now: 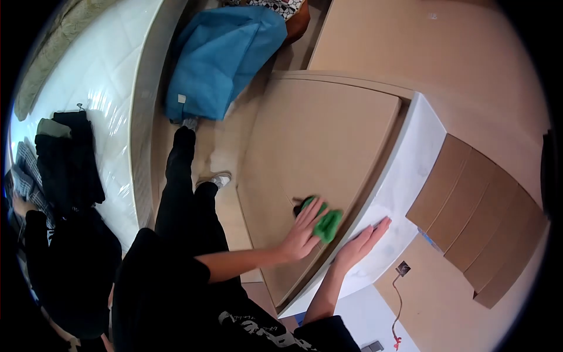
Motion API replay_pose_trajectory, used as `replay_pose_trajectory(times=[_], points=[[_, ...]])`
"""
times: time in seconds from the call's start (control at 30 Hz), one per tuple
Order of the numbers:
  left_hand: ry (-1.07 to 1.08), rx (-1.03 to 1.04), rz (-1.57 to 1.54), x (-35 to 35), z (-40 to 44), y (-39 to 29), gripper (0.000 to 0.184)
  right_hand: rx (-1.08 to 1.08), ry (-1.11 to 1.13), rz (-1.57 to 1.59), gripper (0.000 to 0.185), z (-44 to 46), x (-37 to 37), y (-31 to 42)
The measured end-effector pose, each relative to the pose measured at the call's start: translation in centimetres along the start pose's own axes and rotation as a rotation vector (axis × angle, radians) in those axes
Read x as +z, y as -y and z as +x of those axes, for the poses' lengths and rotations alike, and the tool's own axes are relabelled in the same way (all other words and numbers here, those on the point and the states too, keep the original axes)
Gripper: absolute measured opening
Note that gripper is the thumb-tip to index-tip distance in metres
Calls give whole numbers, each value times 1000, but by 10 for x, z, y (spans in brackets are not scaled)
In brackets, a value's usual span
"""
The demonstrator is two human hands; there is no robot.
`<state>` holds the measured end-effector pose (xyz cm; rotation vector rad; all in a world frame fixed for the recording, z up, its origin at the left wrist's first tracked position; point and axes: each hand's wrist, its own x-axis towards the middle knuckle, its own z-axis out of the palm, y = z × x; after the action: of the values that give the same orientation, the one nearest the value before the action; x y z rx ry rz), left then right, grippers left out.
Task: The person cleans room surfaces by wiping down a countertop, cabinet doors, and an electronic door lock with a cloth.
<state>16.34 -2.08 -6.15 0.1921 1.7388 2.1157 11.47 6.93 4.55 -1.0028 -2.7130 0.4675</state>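
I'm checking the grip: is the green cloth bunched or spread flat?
Bunched: the green cloth bulges in a crumpled wad under the left hand.

The cloth [328, 226] is on the panel [316, 135], under the left hand [300, 236]; the right hand [355, 249] is on the slab [390, 196] alongside. Cardboard [475, 217] lies right of the slab. Left, clothes [65, 161] lie on the mattress [114, 53], a bag [220, 61] just beside it.

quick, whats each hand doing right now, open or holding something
Left hand: holding a green cloth on the brown panel.
Right hand: open, resting on the white surface.
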Motion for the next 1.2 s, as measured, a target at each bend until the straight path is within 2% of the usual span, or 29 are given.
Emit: replay_pose_trajectory(times=[0.1, 0.2, 0.3, 0.4, 0.47, 0.57, 0.63, 0.73, 0.87, 0.97, 1.03, 1.1, 1.13, 1.2], points=[[-206, 167, -82, -23, 126, 5, 63, 32, 22, -10, 50, 1, -1, -1], [-389, 131, -58, -52, 246, 42, 50, 46, 35, -22, 51, 1, 2, 4], [-443, 149, -78, -65, 287, 60, 46, 42, 49, -19, 54, 1, 2, 8], [-453, 180, -88, -58, 262, 67, 47, 88, 29, 21, 54, -2, 5, 11], [-442, 179, -68, -37, 197, 61, 48, 75, 44, 8, 54, -2, 1, 4], [-228, 195, -10, -9, 68, 67, 60, 30, 34, 22, 52, 0, 2, -1], [-85, 13, 16, 2, -8, 54, 64, 15, 37, 25, 51, -3, 0, 0], [-81, -129, -28, 6, -35, 53, 64, 27, 24, 15, 50, -2, 2, 3], [-196, -116, 4, -11, 40, 102, 58, 46, 36, 23, 52, -2, 0, 3], [-297, -124, -55, -46, 158, 152, 51, 47, 40, -43, 55, 0, -1, -2], [-346, -121, -92, -72, 239, 169, 55, 69, 31, 1, 55, 0, 2, 3], [-299, -145, -206, -97, 310, 188, 57, 91, -19, 7, 58, -1, 5, 0], [-295, -158, -217, -94, 314, 177, 57, 96, -17, -10, 58, -1, 5, -2], [-494, -93, -156, -88, 320, 159, 59, 26, 13, -99, 59, 0, 0, -4]])
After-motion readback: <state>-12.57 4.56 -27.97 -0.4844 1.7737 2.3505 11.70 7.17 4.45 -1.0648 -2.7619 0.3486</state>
